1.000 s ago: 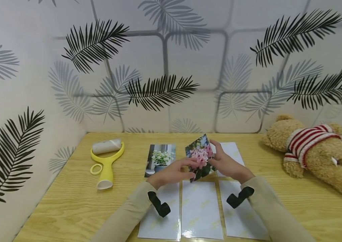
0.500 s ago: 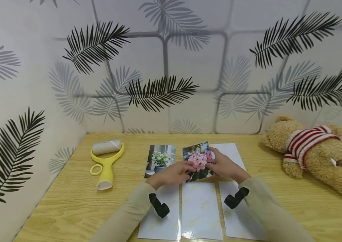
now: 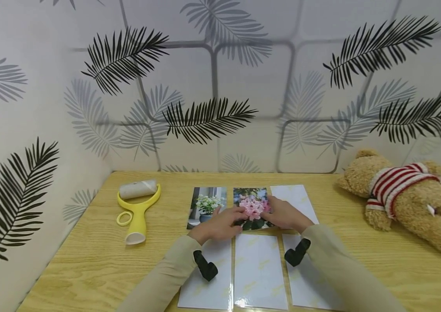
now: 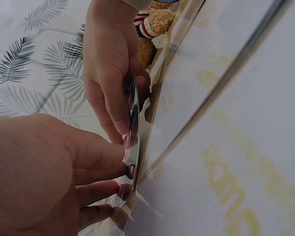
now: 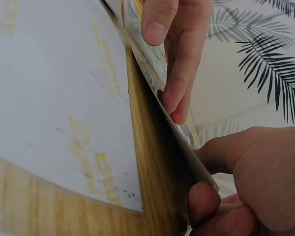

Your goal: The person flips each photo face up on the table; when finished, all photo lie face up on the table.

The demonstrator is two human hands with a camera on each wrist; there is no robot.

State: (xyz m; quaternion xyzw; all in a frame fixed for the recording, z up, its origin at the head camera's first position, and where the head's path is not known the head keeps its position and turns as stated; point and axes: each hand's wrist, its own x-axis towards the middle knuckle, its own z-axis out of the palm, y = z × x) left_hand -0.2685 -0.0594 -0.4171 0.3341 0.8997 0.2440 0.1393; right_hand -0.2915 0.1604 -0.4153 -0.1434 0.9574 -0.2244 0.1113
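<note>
A photo of pink flowers (image 3: 252, 207) lies low over the back row, between a photo of white flowers in a blue pot (image 3: 206, 203) and a white card (image 3: 296, 199). My right hand (image 3: 284, 213) grips its right edge; in the right wrist view the right hand (image 5: 270, 172) has fingertips on both sides of that edge, which is raised off the wood. With extended fingers, my left hand (image 3: 222, 224) touches the picture's face near its lower left. The left wrist view shows the left hand's (image 4: 39, 167) fingertips against the photo's thin, slightly bowed sheet (image 4: 133, 123).
White cards with yellow lettering form a front row: left (image 3: 208, 290), middle (image 3: 260, 271) and right (image 3: 314, 281), partly under my forearms. A yellow lint roller (image 3: 138, 212) lies at the left. A teddy bear (image 3: 415, 199) in a striped sweater lies at the right.
The pink flower photo has come down from a tilted, raised position, turned straighter and shifted slightly left. My right hand moved left and down with it; the left hand stayed near its lower left.
</note>
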